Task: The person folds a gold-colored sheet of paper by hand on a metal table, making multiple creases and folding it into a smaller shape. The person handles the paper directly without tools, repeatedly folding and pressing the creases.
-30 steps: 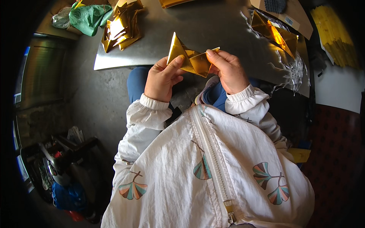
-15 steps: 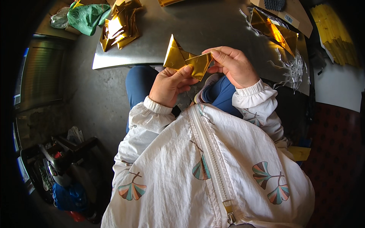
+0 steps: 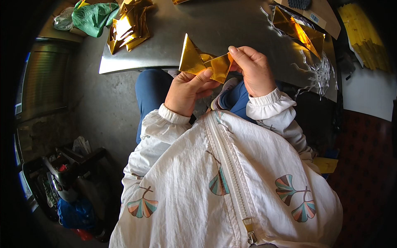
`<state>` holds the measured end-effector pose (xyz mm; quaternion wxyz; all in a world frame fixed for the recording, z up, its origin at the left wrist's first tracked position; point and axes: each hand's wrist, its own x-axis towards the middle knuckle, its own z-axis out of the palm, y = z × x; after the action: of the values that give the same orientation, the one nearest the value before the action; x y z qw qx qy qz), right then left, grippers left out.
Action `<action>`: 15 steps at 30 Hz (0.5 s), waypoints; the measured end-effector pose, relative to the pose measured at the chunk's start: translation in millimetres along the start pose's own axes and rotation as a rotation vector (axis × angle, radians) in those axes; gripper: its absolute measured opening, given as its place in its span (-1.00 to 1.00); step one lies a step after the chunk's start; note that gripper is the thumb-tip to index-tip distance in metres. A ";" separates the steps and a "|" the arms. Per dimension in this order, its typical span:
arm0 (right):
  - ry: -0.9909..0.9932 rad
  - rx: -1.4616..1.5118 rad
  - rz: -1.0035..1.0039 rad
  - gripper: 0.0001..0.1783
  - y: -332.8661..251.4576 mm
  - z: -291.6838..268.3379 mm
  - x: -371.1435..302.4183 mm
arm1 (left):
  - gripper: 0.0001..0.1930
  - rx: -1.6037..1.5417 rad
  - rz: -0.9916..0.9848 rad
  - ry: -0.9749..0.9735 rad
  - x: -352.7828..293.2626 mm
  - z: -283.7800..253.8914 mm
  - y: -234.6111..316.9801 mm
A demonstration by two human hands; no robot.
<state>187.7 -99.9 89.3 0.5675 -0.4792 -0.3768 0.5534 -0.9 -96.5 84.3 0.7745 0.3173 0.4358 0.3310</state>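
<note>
Currently, the left hand (image 3: 185, 91) pinches the lower edge of a folded, pointed, shiny gold foil piece (image 3: 194, 60), the right hand (image 3: 254, 71) its right corner, near the front edge of the grey metal counter (image 3: 202, 25).

So the counter (image 3: 198, 37) is a smooth grey one with a metallic sheen, pretty bright along the near left edge. Over on the left end there's a messy heap of folded gold foil pieces (image 3: 131, 29), plus a sliver of something gold (image 3: 179, 1) cut off at the top of the view. Right end's got a bigger creased gold foil piece (image 3: 300, 33), with crinkly whitish plastic strands (image 3: 320, 76) around it and trailing toward the near corner.
</note>
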 end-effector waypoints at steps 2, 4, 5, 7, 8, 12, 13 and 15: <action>0.047 -0.040 -0.017 -0.76 0.6 2.3 -0.9 | -0.72 -0.071 0.008 -0.026 1.4 2.4 -3.6; 0.070 -0.086 -0.031 -0.76 2.0 4.1 -1.1 | -0.73 -0.132 0.029 -0.048 3.0 4.6 -7.2; 0.081 -0.087 -0.042 -0.76 3.2 5.0 -1.1 | -0.73 -0.155 0.038 -0.050 3.6 6.1 -9.5; 0.102 -0.080 -0.070 -0.76 6.2 6.2 -0.7 | -0.79 -0.193 0.051 -0.048 4.6 7.5 -11.8; 0.120 -0.074 -0.061 -0.76 7.9 6.8 -0.4 | -0.80 -0.183 0.062 -0.036 4.9 7.9 -12.2; 0.186 -0.049 -0.061 -0.75 14.3 10.6 0.0 | -0.85 -0.149 0.117 0.037 4.8 12.0 -14.3; 0.204 -0.051 -0.063 -0.76 15.1 11.7 0.2 | -0.86 -0.138 0.132 0.067 5.0 13.3 -14.7; 0.244 -0.010 -0.045 -0.72 16.1 13.9 1.0 | -0.83 -0.130 0.115 0.059 7.0 13.2 -13.3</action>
<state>170.2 -98.3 77.2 0.6189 -0.5372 -0.3184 0.4765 16.8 -101.4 76.1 0.7600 0.2811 0.4169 0.4118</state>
